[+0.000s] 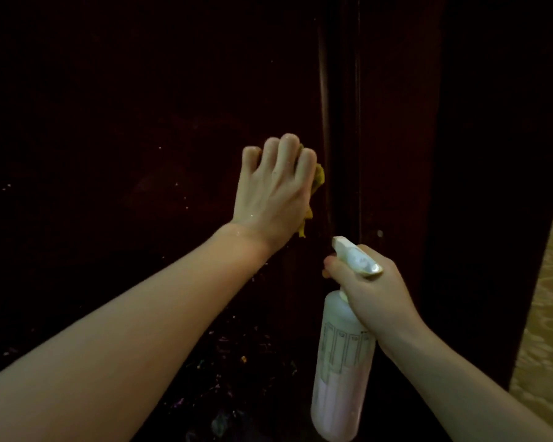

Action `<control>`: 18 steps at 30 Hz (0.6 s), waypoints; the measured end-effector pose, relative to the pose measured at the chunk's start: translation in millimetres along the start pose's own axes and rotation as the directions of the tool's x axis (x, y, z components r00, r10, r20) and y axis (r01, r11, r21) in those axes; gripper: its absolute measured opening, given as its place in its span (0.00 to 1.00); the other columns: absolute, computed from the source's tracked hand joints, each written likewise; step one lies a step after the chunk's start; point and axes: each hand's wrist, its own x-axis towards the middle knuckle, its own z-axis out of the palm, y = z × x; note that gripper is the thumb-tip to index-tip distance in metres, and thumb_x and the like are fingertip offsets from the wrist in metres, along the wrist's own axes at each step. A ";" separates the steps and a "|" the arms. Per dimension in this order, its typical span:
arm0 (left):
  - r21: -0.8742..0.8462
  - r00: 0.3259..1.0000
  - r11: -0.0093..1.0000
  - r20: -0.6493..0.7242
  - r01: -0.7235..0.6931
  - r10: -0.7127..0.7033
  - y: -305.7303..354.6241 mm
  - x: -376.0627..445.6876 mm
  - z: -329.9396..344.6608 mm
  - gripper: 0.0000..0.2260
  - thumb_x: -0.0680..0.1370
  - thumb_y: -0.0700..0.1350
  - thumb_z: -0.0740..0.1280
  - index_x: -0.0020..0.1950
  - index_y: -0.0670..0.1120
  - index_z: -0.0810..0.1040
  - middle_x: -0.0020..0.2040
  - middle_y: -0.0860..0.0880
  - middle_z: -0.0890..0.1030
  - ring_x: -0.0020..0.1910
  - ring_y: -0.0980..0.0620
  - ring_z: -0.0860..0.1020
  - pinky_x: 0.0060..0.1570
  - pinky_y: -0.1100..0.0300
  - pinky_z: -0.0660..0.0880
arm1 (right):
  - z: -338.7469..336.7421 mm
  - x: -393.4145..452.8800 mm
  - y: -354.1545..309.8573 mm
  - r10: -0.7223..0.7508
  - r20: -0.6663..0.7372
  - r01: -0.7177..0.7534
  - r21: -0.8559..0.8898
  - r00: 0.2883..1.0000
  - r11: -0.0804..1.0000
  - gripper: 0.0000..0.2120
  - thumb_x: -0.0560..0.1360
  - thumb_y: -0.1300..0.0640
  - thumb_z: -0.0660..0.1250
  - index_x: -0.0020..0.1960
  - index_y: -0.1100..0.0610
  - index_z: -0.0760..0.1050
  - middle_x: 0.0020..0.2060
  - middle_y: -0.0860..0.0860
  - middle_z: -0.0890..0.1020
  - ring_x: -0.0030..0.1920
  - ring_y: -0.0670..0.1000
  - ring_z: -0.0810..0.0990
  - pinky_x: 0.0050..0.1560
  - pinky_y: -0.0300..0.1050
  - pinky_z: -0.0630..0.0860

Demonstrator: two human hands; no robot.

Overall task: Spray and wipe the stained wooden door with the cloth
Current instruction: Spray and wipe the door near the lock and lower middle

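Nearest the camera, the right hand (369, 288) is gripping a spray bottle (342, 362) by its neck, fingers curled round the white trigger head (355, 255), whose nozzle is pointing up and to the left, toward the door. The bottle's translucent body is hanging down below the hand, tilted slightly, with printed measuring marks on its side and pale pinkish liquid showing in the lower part. The right forearm is coming in from the lower right corner.

Farther out and higher, to the left of the right hand, the left hand (276, 189) is pressing a yellow cloth (413, 180) — correction in place: the yellow cloth (313, 183) is lying under the palm against the door, and only its edge is peeking out along the hand's right side and below the wrist. The fingers are bent over the bunched cloth, knuckles raised, and small droplets are glistening on the skin. The two hands are apart, not touching each other.

Beyond both hands, the dark wooden door (141, 122) is filling most of the view. Pale specks are scattered across it to the left of the left hand, and coloured smudges are showing below the left forearm. A vertical groove (324, 90) is running down the wood just right of the left hand. Far to the right of the right hand, a strip of patterned tan floor (546, 298) is showing.
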 end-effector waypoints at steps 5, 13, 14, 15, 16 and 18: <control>-0.087 0.961 0.965 0.099 -0.249 0.257 26.2 -45.3 8.5 0.15 0.68 0.48 0.67 0.52 0.43 0.77 0.51 0.42 0.77 0.46 0.44 0.76 0.44 0.50 0.71 | -1.0 -1.2 8.1 -0.028 -0.126 0.025 -0.030 0.992 0.999 0.10 0.73 0.59 0.69 0.37 0.65 0.75 0.33 0.61 0.80 0.32 0.54 0.76 0.35 0.49 0.72; -0.039 0.995 0.994 -0.033 -0.100 0.099 13.0 -18.6 9.8 0.09 0.74 0.43 0.65 0.52 0.43 0.73 0.51 0.43 0.75 0.46 0.45 0.74 0.45 0.51 0.66 | -10.7 -2.0 10.2 0.009 -0.002 -0.009 0.025 1.000 1.000 0.06 0.74 0.56 0.70 0.43 0.58 0.78 0.32 0.50 0.77 0.34 0.43 0.75 0.34 0.36 0.71; -0.047 0.996 0.995 -0.042 -0.083 0.081 14.6 -18.9 10.9 0.08 0.74 0.42 0.65 0.52 0.43 0.73 0.51 0.43 0.75 0.46 0.45 0.74 0.45 0.51 0.66 | -11.1 -1.0 11.4 0.005 -0.010 -0.004 0.016 1.000 1.000 0.07 0.74 0.55 0.70 0.43 0.59 0.78 0.33 0.53 0.78 0.34 0.45 0.75 0.34 0.36 0.70; -0.054 0.995 0.994 -0.045 -0.090 0.088 16.9 -22.7 12.9 0.10 0.73 0.42 0.66 0.52 0.43 0.72 0.51 0.43 0.75 0.47 0.45 0.73 0.46 0.51 0.65 | -11.4 -0.1 13.0 -0.007 -0.033 0.007 0.003 0.999 1.000 0.09 0.74 0.54 0.70 0.43 0.61 0.79 0.35 0.57 0.80 0.34 0.48 0.76 0.34 0.37 0.71; -0.063 0.993 0.991 -0.038 -0.114 0.111 19.8 -28.5 14.7 0.13 0.72 0.44 0.69 0.52 0.44 0.70 0.51 0.43 0.74 0.47 0.45 0.72 0.46 0.52 0.64 | -11.6 0.3 14.6 -0.023 -0.070 0.022 -0.012 0.997 1.000 0.10 0.74 0.54 0.70 0.43 0.62 0.79 0.37 0.60 0.81 0.34 0.52 0.77 0.34 0.39 0.71; -0.089 0.987 0.983 0.011 -0.161 0.162 25.2 -42.9 17.3 0.21 0.67 0.49 0.74 0.53 0.44 0.68 0.51 0.43 0.74 0.48 0.45 0.70 0.45 0.52 0.65 | -12.2 0.5 18.2 -0.047 -0.149 0.042 -0.041 0.988 0.998 0.10 0.73 0.57 0.70 0.40 0.65 0.77 0.35 0.62 0.80 0.34 0.58 0.76 0.36 0.48 0.73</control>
